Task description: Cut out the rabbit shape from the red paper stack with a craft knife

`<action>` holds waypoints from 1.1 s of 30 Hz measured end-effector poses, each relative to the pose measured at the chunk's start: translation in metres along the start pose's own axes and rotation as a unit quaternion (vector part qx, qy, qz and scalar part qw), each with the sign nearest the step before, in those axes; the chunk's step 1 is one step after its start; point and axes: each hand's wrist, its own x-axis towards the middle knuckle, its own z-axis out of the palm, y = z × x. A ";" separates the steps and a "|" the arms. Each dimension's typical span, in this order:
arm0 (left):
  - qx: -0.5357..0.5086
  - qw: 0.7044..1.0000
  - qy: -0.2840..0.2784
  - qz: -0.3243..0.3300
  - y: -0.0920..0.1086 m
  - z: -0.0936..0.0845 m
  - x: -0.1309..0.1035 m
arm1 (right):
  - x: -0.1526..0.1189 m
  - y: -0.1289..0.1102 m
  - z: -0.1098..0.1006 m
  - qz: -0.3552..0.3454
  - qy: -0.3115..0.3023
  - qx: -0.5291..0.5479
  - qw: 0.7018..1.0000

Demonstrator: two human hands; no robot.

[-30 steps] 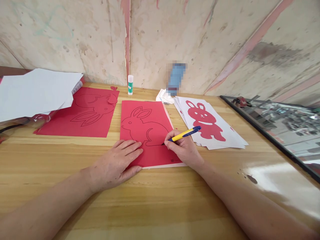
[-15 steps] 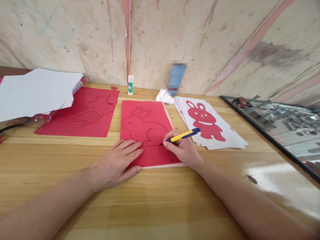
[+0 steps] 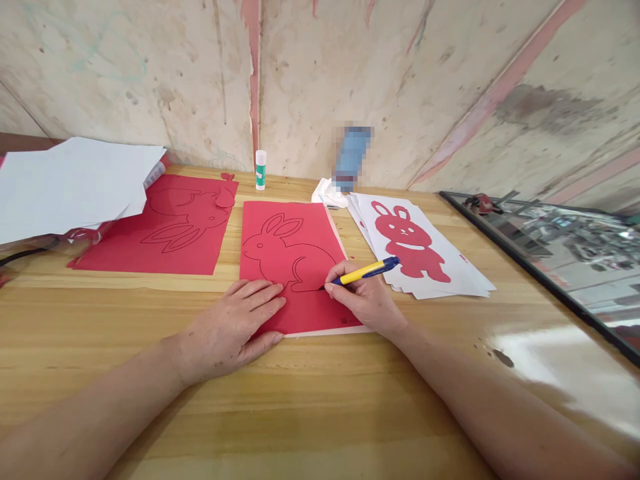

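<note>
A red paper sheet point(image 3: 295, 267) printed with a black rabbit outline lies in front of me, with a white edge showing beneath. My left hand point(image 3: 245, 317) rests flat on its lower left corner, fingers stretched out. Pinched in my right hand point(image 3: 365, 297) is a yellow and blue pen-shaped tool point(image 3: 367, 271), held at a slant. Its narrow dark tip touches the sheet at the line under the rabbit's belly and feet; whether it is a pen or a craft knife I cannot tell.
Left lies another red rabbit sheet point(image 3: 200, 247), partly under white papers point(image 3: 75, 187). A glue stick point(image 3: 261, 171) stands by the wall. Crumpled white tissue point(image 3: 329, 193) lies behind my sheet. Right are white sheets point(image 3: 450, 253) bearing a red rabbit cut-out point(image 3: 413, 243), then a black-framed glass panel point(image 3: 530, 267).
The tool's tip has shifted very slightly left along the line with my right hand. My left hand stays in place on the sheet.
</note>
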 end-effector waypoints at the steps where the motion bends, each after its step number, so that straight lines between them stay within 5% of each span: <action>1: 0.002 1.000 -0.001 0.001 0.000 0.000 0.000 | 0.000 0.000 0.000 -0.002 -0.001 0.001 1.000; 33: -0.003 1.000 0.005 0.002 0.001 0.000 0.001 | -0.001 -0.002 -0.001 -0.011 -0.014 -0.009 1.000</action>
